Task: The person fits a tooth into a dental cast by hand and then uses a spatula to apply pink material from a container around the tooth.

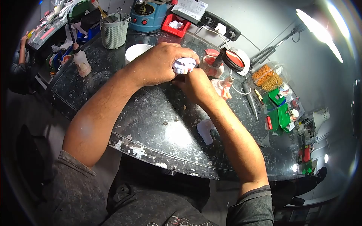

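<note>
A white plaster dental model (184, 66) is held up over the dark bench, near its middle. My left hand (163, 62) wraps round it from the left, fingers curled over its top. My right hand (193, 84) is closed against its lower right side, with the thumb at the model's edge; most of its fingers are hidden. Below, a horseshoe-shaped plaster piece (205, 132) lies on the bench, partly covered by my right forearm. Pink-and-white dental models (223, 89) stand just right of my hands. A white bowl (136, 52) sits behind my left wrist.
A round dish with red material (234, 60) and a corded handpiece (250, 101) lie right. At the back are a tool pot (114, 35), a blue machine (148, 17) and a red tray (176, 25). A squeeze bottle (81, 63) stands left. A person's arm (22, 47) shows far left.
</note>
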The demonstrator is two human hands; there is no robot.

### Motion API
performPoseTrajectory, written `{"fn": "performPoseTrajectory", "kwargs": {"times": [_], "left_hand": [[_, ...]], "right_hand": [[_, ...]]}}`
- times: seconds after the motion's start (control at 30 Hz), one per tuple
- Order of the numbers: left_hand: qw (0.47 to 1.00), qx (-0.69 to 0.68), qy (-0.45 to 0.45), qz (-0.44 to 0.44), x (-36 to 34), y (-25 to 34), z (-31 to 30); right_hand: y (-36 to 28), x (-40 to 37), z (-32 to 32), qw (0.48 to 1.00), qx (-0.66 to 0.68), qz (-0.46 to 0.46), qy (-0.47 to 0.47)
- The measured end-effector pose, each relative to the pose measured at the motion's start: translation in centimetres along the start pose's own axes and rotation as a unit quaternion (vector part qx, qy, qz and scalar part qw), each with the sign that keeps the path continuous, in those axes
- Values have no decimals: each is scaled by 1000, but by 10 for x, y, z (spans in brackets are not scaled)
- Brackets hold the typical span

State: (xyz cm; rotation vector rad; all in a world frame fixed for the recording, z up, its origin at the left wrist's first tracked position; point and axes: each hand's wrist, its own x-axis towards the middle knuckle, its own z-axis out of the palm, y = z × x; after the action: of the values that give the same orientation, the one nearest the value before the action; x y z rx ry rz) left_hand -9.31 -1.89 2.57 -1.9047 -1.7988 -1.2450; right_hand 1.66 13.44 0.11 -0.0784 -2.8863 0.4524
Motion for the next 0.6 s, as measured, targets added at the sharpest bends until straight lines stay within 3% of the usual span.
{"fn": "performPoseTrajectory", "kwargs": {"times": [0.2,0.33,0.37,0.43,0.47,0.53,0.6], "left_hand": [[1000,-14,3,-5,0,-3,2],[998,-52,-9,-24,0,5,3],[998,-52,-10,-25,0,7,4],[996,-87,-18,-28,-1,13,6],[996,-87,-21,-27,-1,17,7],[989,-141,-29,-45,-1,26,12],[987,-149,-36,-40,-2,31,18]], "right_hand": [[-11,-24,-10,999,31,-41,-4],[-12,-57,-23,997,66,-25,21],[-10,-66,-28,991,135,-2,19],[-5,-85,-35,952,300,57,-10],[-4,-94,-40,951,303,58,-8],[-4,-112,-53,869,481,118,-18],[11,-125,-52,802,587,114,1]]}}
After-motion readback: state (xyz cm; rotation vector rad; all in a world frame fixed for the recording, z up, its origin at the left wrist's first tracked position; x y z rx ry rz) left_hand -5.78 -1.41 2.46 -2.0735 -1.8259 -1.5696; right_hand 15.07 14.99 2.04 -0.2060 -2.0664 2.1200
